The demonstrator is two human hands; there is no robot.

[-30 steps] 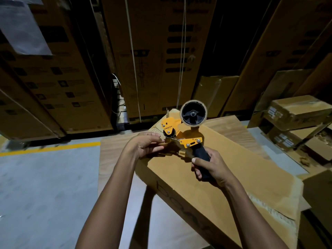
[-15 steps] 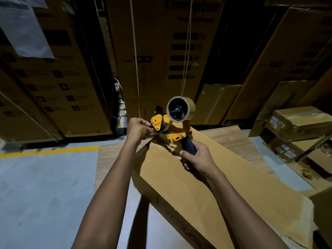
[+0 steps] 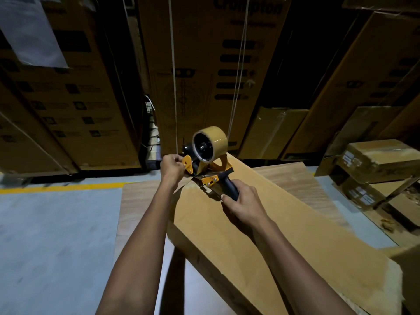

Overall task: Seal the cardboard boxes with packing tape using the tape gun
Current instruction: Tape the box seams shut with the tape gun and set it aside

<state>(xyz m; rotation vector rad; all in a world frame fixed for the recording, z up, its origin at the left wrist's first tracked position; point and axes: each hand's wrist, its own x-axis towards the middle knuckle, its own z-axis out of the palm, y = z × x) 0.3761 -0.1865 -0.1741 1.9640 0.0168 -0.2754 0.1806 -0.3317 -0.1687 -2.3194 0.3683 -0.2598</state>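
A long, flat-topped cardboard box [image 3: 261, 235] lies on a wood-grain table [image 3: 293, 178]. At its far end sits the orange tape gun [image 3: 204, 164] with its glossy brown roll [image 3: 210, 143]. The right hand [image 3: 243, 203] grips the black handle; the left hand [image 3: 172, 165] pinches at the gun's front.

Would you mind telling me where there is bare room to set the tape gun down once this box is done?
The box top is bare behind the right hand, toward its near end. The wooden table shows a free strip to the box's right. The far corner is crowded: the left hand and the tape gun meet there.
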